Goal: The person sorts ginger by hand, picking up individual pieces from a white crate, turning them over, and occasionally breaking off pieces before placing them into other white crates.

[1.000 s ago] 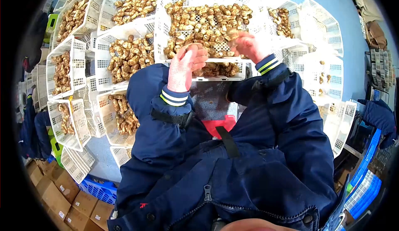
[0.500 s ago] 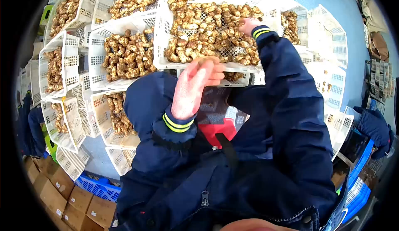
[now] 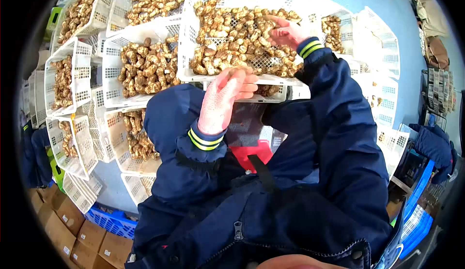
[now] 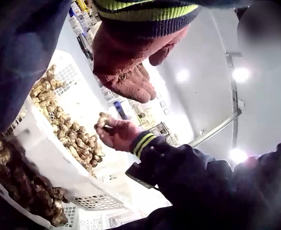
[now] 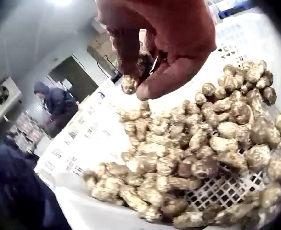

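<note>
Mushroom (image 5: 129, 85) protrudes between the pinching fingers (image 5: 126, 53) of the right hand (image 5: 176, 31).

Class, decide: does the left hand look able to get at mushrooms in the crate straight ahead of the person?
Probably yes: the left hand is by the crate's near rim, the right hand is farther in, and nothing visible seems to block the closest mushrooms.

From above, the head view looks forward and down on the left hand (image 3: 224, 99), right hand (image 3: 289, 33) and white crate (image 3: 185, 51). The left-wrist view, sharply tilted, looks past both hands toward the ceiling (image 4: 198, 96); the right-wrist one looks closely across the same crate.
</note>
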